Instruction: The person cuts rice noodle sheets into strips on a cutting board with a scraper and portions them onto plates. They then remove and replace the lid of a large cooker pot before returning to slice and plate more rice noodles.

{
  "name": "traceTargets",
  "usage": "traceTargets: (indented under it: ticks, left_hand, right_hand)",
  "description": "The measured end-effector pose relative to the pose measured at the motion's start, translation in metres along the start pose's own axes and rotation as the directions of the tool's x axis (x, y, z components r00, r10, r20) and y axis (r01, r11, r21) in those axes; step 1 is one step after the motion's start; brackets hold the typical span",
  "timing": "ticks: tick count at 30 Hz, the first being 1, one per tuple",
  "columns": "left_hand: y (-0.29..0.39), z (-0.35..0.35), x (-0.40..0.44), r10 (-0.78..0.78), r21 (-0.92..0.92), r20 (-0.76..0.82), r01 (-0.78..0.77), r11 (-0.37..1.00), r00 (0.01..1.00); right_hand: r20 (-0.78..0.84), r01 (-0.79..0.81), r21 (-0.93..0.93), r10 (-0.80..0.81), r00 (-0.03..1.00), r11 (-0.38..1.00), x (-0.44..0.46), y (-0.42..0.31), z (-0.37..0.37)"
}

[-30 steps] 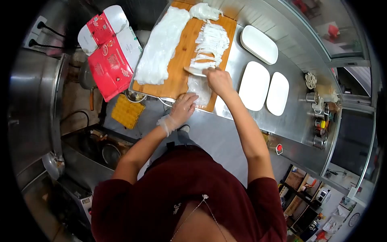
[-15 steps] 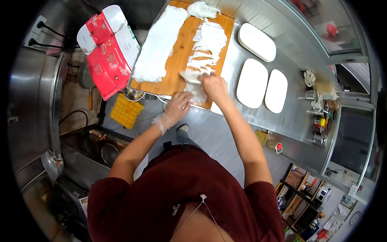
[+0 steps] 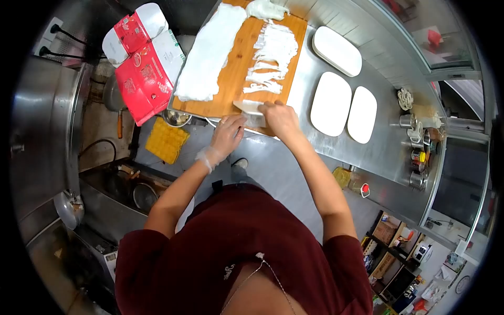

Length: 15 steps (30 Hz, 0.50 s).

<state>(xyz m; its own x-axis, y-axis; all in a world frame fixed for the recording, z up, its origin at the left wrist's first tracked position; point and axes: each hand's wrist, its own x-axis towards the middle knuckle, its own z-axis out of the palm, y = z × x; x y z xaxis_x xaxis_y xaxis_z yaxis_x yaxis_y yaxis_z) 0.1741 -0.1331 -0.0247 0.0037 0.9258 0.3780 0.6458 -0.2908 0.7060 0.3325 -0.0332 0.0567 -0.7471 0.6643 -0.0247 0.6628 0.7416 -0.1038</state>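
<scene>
My right hand [image 3: 281, 122] grips a broad-bladed knife [image 3: 247, 106], its pale blade pointing left across the near end of a wooden cutting board [image 3: 231, 79]. In a clear plastic glove, my left hand [image 3: 227, 134] lies at the board's near edge, fingers together beside a thin translucent white piece of sheet [image 3: 255, 121]. Beyond the blade, white cut strips [image 3: 275, 50] run up the right side of the board. A long, uncut white sheet [image 3: 211, 55] covers the left side. At the far end sits a folded white lump [image 3: 266, 9].
White oval-cornered plates stand right of the board: a stack [image 3: 337, 51] and two nearer ones, a larger plate [image 3: 331, 105] and a smaller plate [image 3: 362, 114]. A red carton [image 3: 142, 81] lies left. Below it are a metal bowl [image 3: 177, 118] and yellow egg trays [image 3: 165, 140].
The knife blade has come nearer my body, and another strip lies apart beyond it. My left hand has drawn back slightly to the left. The view has shifted a little.
</scene>
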Motion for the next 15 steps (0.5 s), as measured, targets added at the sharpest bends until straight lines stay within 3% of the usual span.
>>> traceTargets:
  ticks: [1,7,12,15]
  left_hand:
    - [0.001,-0.001,0.0,0.004,0.008,0.006,-0.004,1.0,1.0]
    - [-0.001,-0.004,0.001,-0.023,0.029,-0.045,0.025,0.999,0.999]
    - [0.004,-0.011,-0.006,-0.07,-0.005,-0.069,0.069,0.998,0.995]
    - [0.003,-0.018,-0.007,-0.059,0.014,-0.133,0.061,0.998,0.989]
  right_hand:
    - [-0.05,-0.008,-0.026,0.007,0.999,1.0,0.007,0.0,0.004]
    - [0.046,-0.014,0.086,0.01,0.999,0.996,-0.009,0.0,-0.012]
    - [-0.015,-0.048,-0.021,0.047,0.999,0.999,0.013,0.007,-0.001]
    - [-0.105,0.037,0.059,-0.03,0.994,0.998,-0.011,0.004,-0.007]
